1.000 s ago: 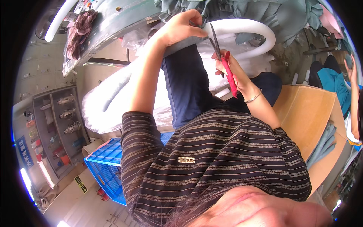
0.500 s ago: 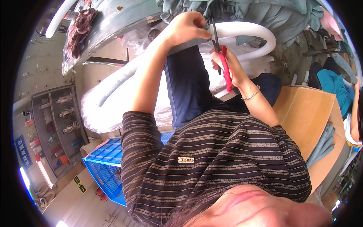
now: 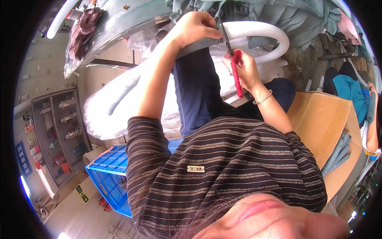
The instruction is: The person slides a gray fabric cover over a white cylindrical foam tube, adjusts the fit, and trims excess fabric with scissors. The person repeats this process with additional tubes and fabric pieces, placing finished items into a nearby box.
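Note:
My left hand [image 3: 195, 28] pinches grey-green cloth [image 3: 199, 44] wrapped around a long white foam tube [image 3: 280, 40], above my left thigh. Fingertips and thumb press together at the cloth's end, close to where the bare white part starts. In my right hand [image 3: 247, 71] is a pair of scissors [image 3: 227, 38] with dark blades and red-wrapped handles. The blades point up and away, just right of my left fingertips, crossing in front of the tube. Whether they touch the cloth is hard to make out.
Grey-green fabric [image 3: 278, 14] is heaped at the far side beside a table [image 3: 123, 20]. Plastic-wrapped white tubes [image 3: 99, 115] lie at left. A blue crate [image 3: 107, 163] and an open cardboard box [image 3: 318, 115] flank me. Another person's arm [image 3: 372, 131] shows far right.
The scissors have turned slightly, their tips shifting left toward my left fingers, and the handles look closer together. My left hand holds its place. The other person's arm at far right has moved.

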A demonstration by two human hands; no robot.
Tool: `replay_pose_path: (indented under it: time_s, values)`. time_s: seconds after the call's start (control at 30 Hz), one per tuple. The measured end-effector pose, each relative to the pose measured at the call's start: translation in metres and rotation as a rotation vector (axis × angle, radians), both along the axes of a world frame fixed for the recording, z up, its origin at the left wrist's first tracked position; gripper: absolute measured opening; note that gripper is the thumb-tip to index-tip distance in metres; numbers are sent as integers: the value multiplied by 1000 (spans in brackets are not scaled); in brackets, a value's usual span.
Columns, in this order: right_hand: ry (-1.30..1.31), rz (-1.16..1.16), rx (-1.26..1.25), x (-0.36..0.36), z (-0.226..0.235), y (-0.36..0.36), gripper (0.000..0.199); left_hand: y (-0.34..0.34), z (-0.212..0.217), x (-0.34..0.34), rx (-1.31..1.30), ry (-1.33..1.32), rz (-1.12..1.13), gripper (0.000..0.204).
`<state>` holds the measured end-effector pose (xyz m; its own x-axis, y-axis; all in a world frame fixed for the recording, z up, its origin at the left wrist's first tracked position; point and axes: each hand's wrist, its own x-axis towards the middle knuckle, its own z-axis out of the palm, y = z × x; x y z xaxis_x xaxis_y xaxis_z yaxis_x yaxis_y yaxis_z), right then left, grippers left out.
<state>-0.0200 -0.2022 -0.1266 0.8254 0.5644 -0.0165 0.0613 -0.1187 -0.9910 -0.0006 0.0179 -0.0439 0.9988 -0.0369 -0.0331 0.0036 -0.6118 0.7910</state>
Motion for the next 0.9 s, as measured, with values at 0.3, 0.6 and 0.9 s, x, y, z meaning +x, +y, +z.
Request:
replay_pose_path:
  time_s: [0.3, 0.6, 0.9]
  values:
    - [33, -56, 33, -3, 5, 1, 26, 1, 0, 2, -101, 64, 28, 31]
    - [63, 16, 60, 16, 3, 2, 21, -4, 8, 0, -141, 109, 11, 32]
    - [-47, -15, -11, 6, 20, -2, 24, -2, 9, -3, -212, 133, 42, 32]
